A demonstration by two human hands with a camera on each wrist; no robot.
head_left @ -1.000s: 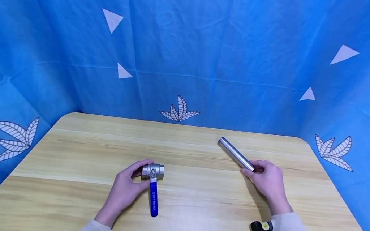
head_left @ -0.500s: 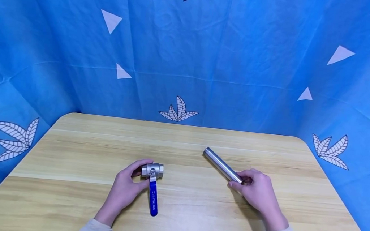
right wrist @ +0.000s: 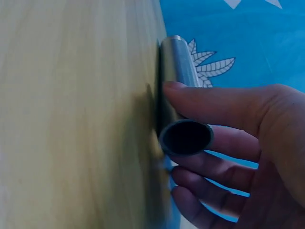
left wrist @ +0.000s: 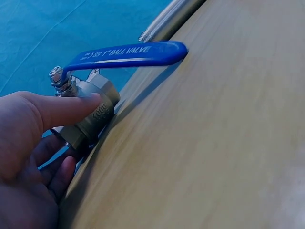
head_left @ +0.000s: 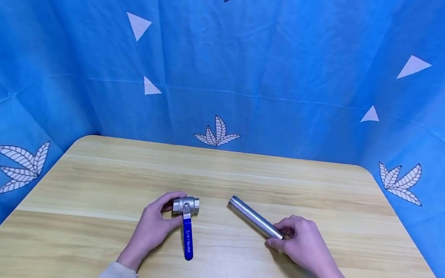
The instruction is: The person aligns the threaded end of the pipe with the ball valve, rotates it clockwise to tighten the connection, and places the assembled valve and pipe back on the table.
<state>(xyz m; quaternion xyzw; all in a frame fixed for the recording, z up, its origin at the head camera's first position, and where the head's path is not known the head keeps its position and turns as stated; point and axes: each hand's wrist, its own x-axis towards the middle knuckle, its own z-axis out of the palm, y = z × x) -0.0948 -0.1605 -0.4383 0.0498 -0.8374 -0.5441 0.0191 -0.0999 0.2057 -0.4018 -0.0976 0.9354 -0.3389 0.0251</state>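
A steel ball valve [head_left: 186,205] rests on the wooden table, its blue lever [head_left: 188,239] pointing toward the person. My left hand [head_left: 152,227] grips the valve's left end, the thumb lying along its near side in the left wrist view. To the right, my right hand [head_left: 304,246] pinches the near end of a metal pipe [head_left: 255,218] between thumb and fingers. The pipe slants with its far end toward the valve, a gap between the two. An open, hollow end of the pipe [right wrist: 187,137] faces the right wrist camera; the far end shows threads in the left wrist view.
The wooden table [head_left: 126,170] has rounded far corners. Behind it and at both sides hangs a blue cloth [head_left: 307,54] printed with white leaves and triangles.
My right hand has brought the pipe leftward and nearer to the person, closing the distance to the valve. My left hand and the valve stay in about the same place.
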